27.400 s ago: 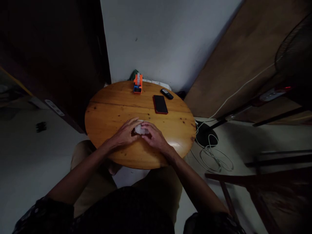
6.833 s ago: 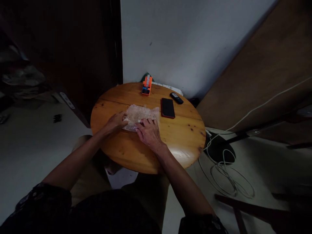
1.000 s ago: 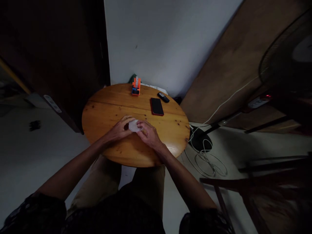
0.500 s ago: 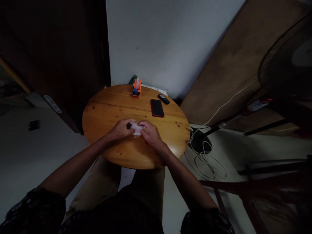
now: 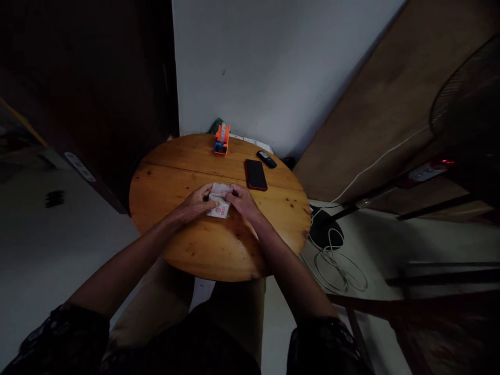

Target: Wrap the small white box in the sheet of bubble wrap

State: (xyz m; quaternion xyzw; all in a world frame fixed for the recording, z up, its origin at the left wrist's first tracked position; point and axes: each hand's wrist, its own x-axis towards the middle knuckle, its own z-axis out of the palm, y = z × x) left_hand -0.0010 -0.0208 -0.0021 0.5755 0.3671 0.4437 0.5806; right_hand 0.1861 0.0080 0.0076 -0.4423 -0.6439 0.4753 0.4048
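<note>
Between my hands, over the near middle of the round wooden table, is a small white sheet with pinkish-red print. It looks like paper or thin plastic; I cannot tell which. My left hand pinches its left side, thumb on top. Gripping the right side is my right hand, with the thumb over the upper face. The fingers beneath the sheet are hidden.
A dark tablet or phone in a red case and a small black keypad phone lie beyond my right hand. An orange and blue tape dispenser stands near the wall. A fan and coiled white cable are at right.
The white sheet has turned or opened out, so a larger flat face with pinkish-red print shows. Both hands still hold it at its sides. The view has shifted slightly.
</note>
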